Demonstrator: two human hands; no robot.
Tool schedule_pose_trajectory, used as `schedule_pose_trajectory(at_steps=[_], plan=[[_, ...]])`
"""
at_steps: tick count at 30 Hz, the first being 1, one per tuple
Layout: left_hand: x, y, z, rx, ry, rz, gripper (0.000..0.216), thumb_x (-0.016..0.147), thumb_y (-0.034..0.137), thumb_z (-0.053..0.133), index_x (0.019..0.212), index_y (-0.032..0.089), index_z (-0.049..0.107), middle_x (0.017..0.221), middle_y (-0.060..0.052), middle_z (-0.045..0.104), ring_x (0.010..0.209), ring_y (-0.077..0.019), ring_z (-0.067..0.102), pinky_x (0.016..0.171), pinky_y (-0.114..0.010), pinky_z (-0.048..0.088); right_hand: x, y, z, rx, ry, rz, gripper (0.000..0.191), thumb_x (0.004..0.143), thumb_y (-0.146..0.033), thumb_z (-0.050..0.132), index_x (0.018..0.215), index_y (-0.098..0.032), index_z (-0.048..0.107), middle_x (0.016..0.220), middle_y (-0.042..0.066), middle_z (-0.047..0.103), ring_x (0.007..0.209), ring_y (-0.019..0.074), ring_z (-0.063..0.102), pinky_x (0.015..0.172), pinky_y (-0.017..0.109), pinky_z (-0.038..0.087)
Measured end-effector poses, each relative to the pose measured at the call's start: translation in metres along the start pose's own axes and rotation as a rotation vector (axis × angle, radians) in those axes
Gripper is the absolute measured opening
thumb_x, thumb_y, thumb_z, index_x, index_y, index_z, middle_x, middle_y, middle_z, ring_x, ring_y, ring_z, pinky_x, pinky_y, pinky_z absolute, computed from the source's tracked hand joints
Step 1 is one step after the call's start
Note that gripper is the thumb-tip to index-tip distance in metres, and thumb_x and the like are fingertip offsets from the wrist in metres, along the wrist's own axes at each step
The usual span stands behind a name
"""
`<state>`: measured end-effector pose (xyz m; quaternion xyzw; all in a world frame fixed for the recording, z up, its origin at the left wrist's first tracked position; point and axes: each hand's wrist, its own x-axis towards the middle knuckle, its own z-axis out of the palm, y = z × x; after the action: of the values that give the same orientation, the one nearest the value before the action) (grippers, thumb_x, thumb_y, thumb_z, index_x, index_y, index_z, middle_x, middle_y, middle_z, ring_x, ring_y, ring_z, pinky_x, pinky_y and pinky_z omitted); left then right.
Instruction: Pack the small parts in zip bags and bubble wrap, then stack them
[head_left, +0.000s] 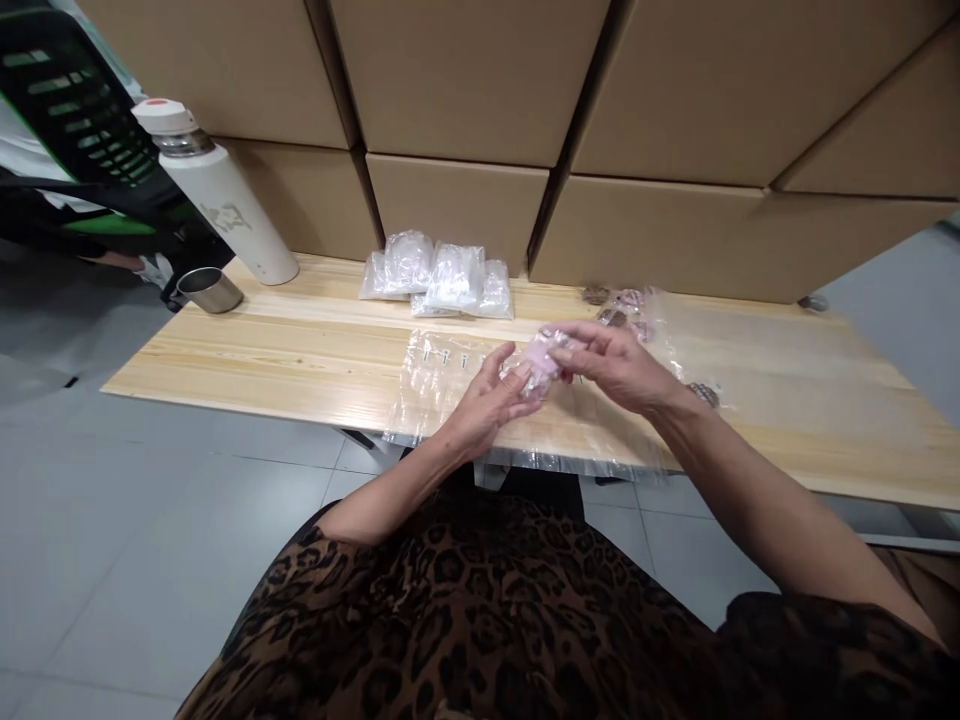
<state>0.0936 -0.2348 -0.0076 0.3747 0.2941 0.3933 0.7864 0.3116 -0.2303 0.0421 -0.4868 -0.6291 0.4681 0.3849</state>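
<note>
My left hand (pixel 486 405) and my right hand (pixel 611 362) meet above the middle of a light wooden table (pixel 285 345). Both pinch a small pink item in a clear plastic bag (pixel 541 360), the left from below, the right from above. Under my hands lies a flat stack of clear plastic bags (pixel 435 385) that overhangs the table's front edge. A few small pink and brown items (pixel 622 303) lie just beyond my right hand, partly under clear film.
A pile of filled clear bags (pixel 442 277) lies at the back by stacked cardboard boxes (pixel 465 90). A white flask (pixel 217 190) and a metal cup (pixel 208 289) stand at the table's left end. Large clear sheeting (pixel 750 345) covers the right side. Grey tiled floor lies below.
</note>
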Motion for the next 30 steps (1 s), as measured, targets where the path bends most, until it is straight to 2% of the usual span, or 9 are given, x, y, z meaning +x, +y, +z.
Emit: schedule_pose_trajectory(at_steps=[2, 5, 9, 12, 15, 18, 21, 25, 30], plan=[[0.009, -0.005, 0.003, -0.102, -0.016, -0.105, 0.044, 0.101, 0.028, 0.070, 0.143, 0.019, 0.060, 0.122, -0.016, 0.077, 0.091, -0.0230, 0.081, 0.093, -0.044, 0.065, 0.003, 0.000, -0.003, -0.085, -0.031, 0.001, 0.049, 0.090, -0.067, 0.075, 0.113, -0.024, 0.078, 0.100, 0.007, 0.077, 0.083, 0.0198, 0.067, 0.078, 0.038, 0.058], [0.016, -0.010, 0.003, -0.157, 0.018, -0.141, 0.023, 0.102, 0.017, 0.062, 0.125, 0.014, 0.067, 0.107, -0.013, 0.079, 0.080, -0.0201, 0.081, 0.080, -0.036, 0.066, 0.031, 0.015, -0.034, -0.506, 0.228, -0.054, 0.043, 0.100, -0.059, 0.061, 0.118, -0.022, 0.077, 0.117, 0.013, 0.077, 0.105, 0.0290, 0.069, 0.095, 0.049, 0.056], [0.017, -0.017, 0.000, -0.229, 0.062, -0.080, 0.025, 0.102, 0.015, 0.064, 0.127, 0.015, 0.064, 0.111, -0.014, 0.078, 0.085, -0.0218, 0.083, 0.092, -0.043, 0.066, 0.075, 0.046, -0.075, -1.115, 0.312, 0.190, 0.049, 0.101, -0.038, 0.056, 0.139, -0.008, 0.066, 0.143, 0.028, 0.066, 0.131, 0.0432, 0.058, 0.110, 0.059, 0.044], [0.016, -0.020, 0.001, -0.286, 0.108, -0.041, 0.035, 0.101, 0.013, 0.065, 0.135, 0.016, 0.060, 0.119, -0.015, 0.076, 0.093, -0.0244, 0.083, 0.103, -0.050, 0.063, 0.091, 0.062, -0.083, -1.294, 0.229, 0.293, 0.047, 0.103, -0.031, 0.046, 0.136, -0.002, 0.064, 0.145, 0.034, 0.062, 0.131, 0.0444, 0.057, 0.106, 0.057, 0.043], [0.015, -0.020, 0.003, -0.316, 0.142, -0.032, 0.042, 0.100, 0.008, 0.062, 0.141, 0.019, 0.058, 0.127, -0.015, 0.073, 0.107, -0.0274, 0.082, 0.110, -0.054, 0.060, 0.092, 0.066, -0.082, -1.321, 0.246, 0.234, 0.040, 0.101, -0.020, 0.040, 0.123, -0.001, 0.067, 0.130, 0.034, 0.068, 0.121, 0.0394, 0.061, 0.103, 0.052, 0.042], [0.014, -0.019, 0.005, -0.348, 0.169, -0.026, 0.045, 0.100, 0.006, 0.060, 0.142, 0.022, 0.058, 0.143, -0.014, 0.066, 0.122, -0.0290, 0.077, 0.114, -0.055, 0.059, 0.081, 0.059, -0.080, -1.177, 0.402, 0.154, 0.036, 0.102, -0.023, 0.043, 0.123, -0.006, 0.067, 0.124, 0.030, 0.071, 0.115, 0.0359, 0.064, 0.101, 0.052, 0.044], [0.014, -0.020, 0.007, -0.367, 0.183, -0.002, 0.047, 0.099, 0.008, 0.062, 0.142, 0.026, 0.060, 0.157, -0.012, 0.057, 0.137, -0.0306, 0.068, 0.118, -0.057, 0.056, 0.055, 0.044, -0.067, -0.649, 0.530, 0.015, 0.034, 0.101, -0.045, 0.058, 0.118, -0.017, 0.068, 0.112, 0.019, 0.075, 0.098, 0.0300, 0.069, 0.089, 0.049, 0.053], [0.016, -0.023, 0.010, -0.361, 0.197, 0.043, 0.040, 0.101, 0.010, 0.063, 0.136, 0.028, 0.064, 0.159, -0.009, 0.057, 0.145, -0.0299, 0.060, 0.120, -0.058, 0.054, 0.013, 0.025, -0.019, -0.020, 0.303, 0.062, 0.048, 0.074, -0.063, 0.090, 0.093, -0.024, 0.069, 0.090, 0.007, 0.073, 0.072, 0.0214, 0.066, 0.066, 0.040, 0.056], [0.014, -0.028, 0.014, -0.342, 0.203, 0.111, 0.027, 0.108, 0.024, 0.059, 0.134, 0.027, 0.065, 0.151, -0.010, 0.065, 0.145, -0.0311, 0.060, 0.118, -0.058, 0.052, -0.007, 0.021, 0.043, 0.186, 0.288, 0.120, 0.057, 0.064, -0.068, 0.097, 0.079, -0.025, 0.063, 0.065, -0.001, 0.061, 0.055, 0.0146, 0.055, 0.052, 0.031, 0.047]])
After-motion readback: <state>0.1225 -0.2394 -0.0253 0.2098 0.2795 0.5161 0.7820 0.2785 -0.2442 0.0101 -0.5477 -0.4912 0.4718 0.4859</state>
